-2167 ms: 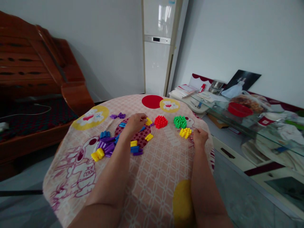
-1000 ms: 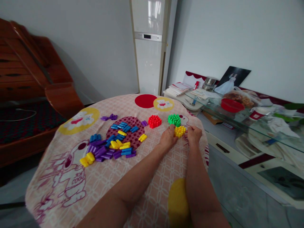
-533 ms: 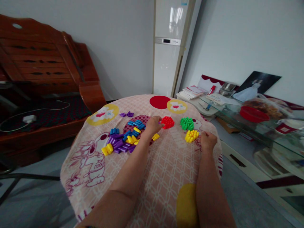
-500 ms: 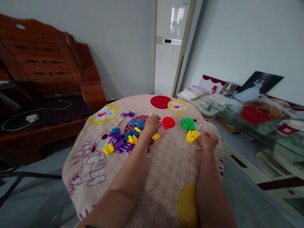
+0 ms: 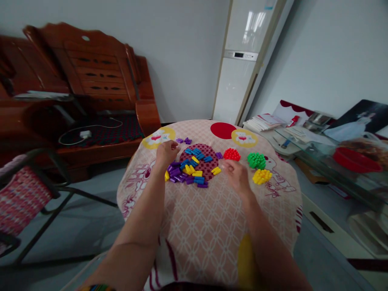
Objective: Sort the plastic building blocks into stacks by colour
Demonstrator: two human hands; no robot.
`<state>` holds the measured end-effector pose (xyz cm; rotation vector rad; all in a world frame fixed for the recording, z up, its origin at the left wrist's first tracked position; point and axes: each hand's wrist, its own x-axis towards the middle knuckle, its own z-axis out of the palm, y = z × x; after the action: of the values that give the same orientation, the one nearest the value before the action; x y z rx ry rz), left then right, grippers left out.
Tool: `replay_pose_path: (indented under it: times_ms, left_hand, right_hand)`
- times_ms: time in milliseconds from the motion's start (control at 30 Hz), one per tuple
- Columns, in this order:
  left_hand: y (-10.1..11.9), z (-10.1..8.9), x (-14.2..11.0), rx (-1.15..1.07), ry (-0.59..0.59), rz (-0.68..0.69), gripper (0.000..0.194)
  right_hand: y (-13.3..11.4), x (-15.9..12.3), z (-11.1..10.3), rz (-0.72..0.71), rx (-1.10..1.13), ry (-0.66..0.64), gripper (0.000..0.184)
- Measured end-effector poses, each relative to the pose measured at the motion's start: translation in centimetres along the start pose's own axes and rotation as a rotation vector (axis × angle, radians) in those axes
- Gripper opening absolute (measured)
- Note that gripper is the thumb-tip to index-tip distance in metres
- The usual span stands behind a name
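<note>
My left hand (image 5: 167, 153) is at the left side of the pile, its fingers curled together beside a few loose purple pieces (image 5: 188, 141). What it holds, if anything, is hidden. My right hand (image 5: 237, 174) is over the table just below a red spiky cluster (image 5: 232, 154), fingers pinched; I cannot make out anything in them. A yellow piece (image 5: 216, 171) and a purple piece (image 5: 218, 155) lie near its fingertips. Between the hands is a loose pile of small plastic tubes: purple (image 5: 175, 171), blue (image 5: 199, 180) and yellow (image 5: 197, 173).
A green cluster (image 5: 256, 160) and a yellow cluster (image 5: 262, 176) stand to the right on the patterned tablecloth (image 5: 200, 226). A glass-topped cabinet (image 5: 321, 161) with a red bowl (image 5: 357, 159) borders the right side. A wooden bench (image 5: 97, 76) and a metal-framed chair (image 5: 24, 198) are at left.
The view has turned left. My left hand went from near the red cluster to the pile's left side. My right hand moved left from beside the yellow cluster to below the red one.
</note>
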<state>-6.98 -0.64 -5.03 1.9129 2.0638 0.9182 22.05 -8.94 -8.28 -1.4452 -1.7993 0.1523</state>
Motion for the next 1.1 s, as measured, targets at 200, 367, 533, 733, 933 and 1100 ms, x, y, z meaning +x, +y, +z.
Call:
replay_pose_path:
  times_ms: [200, 367, 533, 733, 933, 1100]
  left_hand:
    - [-5.5, -0.7, -3.1, 0.037, 0.062, -0.28, 0.032]
    - [-5.9, 0.5, -5.0, 0.162, -0.03, -0.252, 0.04]
    - [-5.2, 0.9, -5.3, 0.256, -0.047, -0.205, 0.042]
    - [-4.7, 0.6, -5.1, 0.275, -0.096, -0.236, 0.042]
    - [-3.6, 0.8, -5.1, 0.258, -0.102, -0.292, 0.044]
    - [-3.5, 1.1, -5.2, 0.247, -0.082, -0.317, 0.043]
  right_hand:
    - [-7.3, -0.4, 6.6, -0.118, -0.181, -0.384, 0.034]
    - [-8.4, -0.1, 7.9, 0.099, -0.256, -0.373, 0.024]
    - [-6.7, -0.4, 5.8, 0.222, -0.133, -0.216, 0.02]
    - [0.5, -3.8, -1.5, 0.374, 0.074, 0.147, 0.025]
    - [7.7, -7.6, -7.7, 0.602, -0.007, 0.297, 0.036]
    - [9.4, -8.9, -8.9, 0.671, -0.291, 0.417, 0.042]
